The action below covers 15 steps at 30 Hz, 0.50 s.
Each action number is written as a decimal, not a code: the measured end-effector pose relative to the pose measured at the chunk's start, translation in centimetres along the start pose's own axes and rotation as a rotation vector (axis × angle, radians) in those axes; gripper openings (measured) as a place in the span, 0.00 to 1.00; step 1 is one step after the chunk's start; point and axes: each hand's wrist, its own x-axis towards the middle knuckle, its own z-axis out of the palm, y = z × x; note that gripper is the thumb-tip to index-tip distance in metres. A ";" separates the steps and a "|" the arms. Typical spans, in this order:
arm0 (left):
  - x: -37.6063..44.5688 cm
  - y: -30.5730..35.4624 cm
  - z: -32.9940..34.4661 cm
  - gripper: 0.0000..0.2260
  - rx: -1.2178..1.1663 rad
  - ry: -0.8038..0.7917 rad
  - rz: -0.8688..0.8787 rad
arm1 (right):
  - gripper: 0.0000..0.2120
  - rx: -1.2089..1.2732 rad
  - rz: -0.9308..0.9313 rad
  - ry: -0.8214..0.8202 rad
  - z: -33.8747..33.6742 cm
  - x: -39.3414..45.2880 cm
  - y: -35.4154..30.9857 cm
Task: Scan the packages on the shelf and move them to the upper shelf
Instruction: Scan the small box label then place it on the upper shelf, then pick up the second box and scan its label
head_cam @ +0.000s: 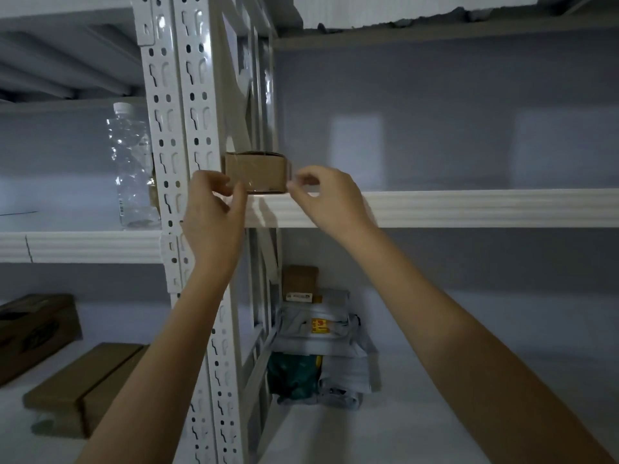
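Observation:
A small brown cardboard box (256,172) rests on the front edge of the upper shelf (469,207), right beside the white perforated upright (181,128). My left hand (214,209) pinches the box's lower left corner, thumb across its front. My right hand (326,199) has its fingertips closed on the box's right edge. On the lower shelf (435,380), at the back, lies a pile of packages: a brown box with a white label (299,283), grey mailer bags (321,333) and a dark green bag (291,373).
A clear plastic bottle (132,162) stands on the upper shelf of the left bay. Flat cardboard boxes (83,383) and a darker box (37,329) lie on the left bay's lower shelf. Another shelf board runs overhead (435,31).

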 end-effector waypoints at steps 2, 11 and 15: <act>-3.4 -0.2 0.7 0.04 0.006 -0.054 0.045 | 0.09 0.024 -0.091 0.064 -1.1 -2.6 1.3; -18.2 -3.9 7.9 0.05 0.053 -0.540 -0.105 | 0.04 -0.028 0.066 -0.082 -1.9 -14.6 12.9; -21.7 -6.6 9.9 0.05 0.158 -0.674 -0.209 | 0.06 0.076 0.470 -0.349 -0.1 -17.9 18.7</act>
